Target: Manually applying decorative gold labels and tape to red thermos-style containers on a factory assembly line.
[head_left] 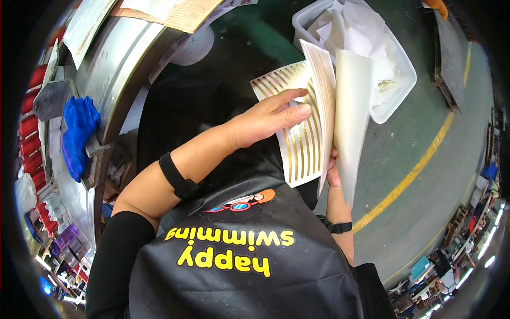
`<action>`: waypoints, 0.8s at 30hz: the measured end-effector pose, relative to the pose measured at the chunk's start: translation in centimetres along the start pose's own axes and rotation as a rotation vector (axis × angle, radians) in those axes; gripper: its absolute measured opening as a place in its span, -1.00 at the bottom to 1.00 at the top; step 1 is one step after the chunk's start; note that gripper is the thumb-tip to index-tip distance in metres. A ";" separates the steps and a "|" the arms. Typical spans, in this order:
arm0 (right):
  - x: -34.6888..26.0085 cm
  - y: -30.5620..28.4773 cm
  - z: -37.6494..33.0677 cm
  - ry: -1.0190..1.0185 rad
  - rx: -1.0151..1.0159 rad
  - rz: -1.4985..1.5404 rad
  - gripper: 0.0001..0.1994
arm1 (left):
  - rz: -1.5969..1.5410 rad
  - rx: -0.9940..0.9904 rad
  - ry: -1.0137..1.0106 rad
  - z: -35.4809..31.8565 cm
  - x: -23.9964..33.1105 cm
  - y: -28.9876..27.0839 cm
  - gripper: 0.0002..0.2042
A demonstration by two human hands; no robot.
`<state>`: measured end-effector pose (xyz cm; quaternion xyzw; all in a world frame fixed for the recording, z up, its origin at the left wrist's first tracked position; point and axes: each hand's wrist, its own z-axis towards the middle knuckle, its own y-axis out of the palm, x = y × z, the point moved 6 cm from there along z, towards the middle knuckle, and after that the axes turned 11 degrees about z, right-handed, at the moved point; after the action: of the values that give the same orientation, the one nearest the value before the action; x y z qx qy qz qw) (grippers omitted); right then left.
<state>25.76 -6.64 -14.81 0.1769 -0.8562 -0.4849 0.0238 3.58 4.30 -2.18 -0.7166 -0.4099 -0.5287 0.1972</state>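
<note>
Blue cloth: hangs on the metal bench edge, far left.
Left hand: fingers pressed flat on the gold-striped sheet, thumb on top.
Right hand: grips the sheets' lower edge; finger detail hidden.
White sheet: upright, just right.
White tray: behind, holding paper scraps.

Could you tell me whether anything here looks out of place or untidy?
Nothing is damaged or spilled. The white bin holds crumpled white sheets heaped loosely, and a blue cloth hangs off the bench edge.
</note>
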 end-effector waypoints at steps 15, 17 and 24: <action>-1.3 -0.2 -0.4 -0.134 0.129 -0.029 -0.49 | -0.298 0.187 -0.165 1.0 -1.7 -0.8 -0.76; -1.5 0.8 -0.7 -0.162 0.134 -0.125 -0.48 | -0.303 0.219 -0.174 1.0 -2.1 -1.0 -0.77; -2.2 2.0 -1.4 -0.314 0.150 -0.276 -0.48 | -0.489 0.153 -0.059 0.5 -0.2 -1.5 -0.40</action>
<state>27.59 -6.13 -12.09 0.2158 -0.8506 -0.4403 -0.1896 2.65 5.45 -2.74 -0.5943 -0.6155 -0.5069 0.1053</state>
